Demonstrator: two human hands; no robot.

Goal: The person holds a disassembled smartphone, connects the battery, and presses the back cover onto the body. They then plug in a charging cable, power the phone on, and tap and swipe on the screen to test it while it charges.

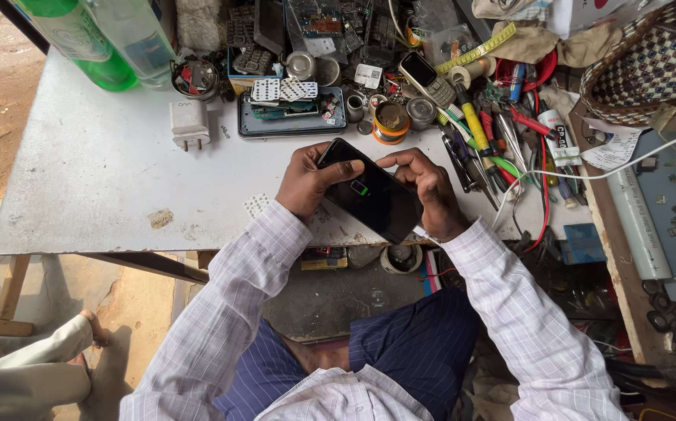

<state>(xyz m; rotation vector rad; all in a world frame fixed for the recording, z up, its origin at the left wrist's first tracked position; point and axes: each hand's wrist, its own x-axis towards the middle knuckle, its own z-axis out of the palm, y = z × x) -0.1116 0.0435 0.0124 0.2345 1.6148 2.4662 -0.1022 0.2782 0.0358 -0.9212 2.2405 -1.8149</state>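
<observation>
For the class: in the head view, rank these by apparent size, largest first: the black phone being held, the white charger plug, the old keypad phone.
1. Black phone, though nearest the camera.
2. Keypad phone and white charger plug: too alike to rank.

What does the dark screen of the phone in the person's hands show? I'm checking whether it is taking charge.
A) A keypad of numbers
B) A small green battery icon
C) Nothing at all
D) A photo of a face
B: the black phone, held between the left hand and the right hand, shows a small green battery icon mid-screen, and a white cable runs toward its lower end.
</observation>
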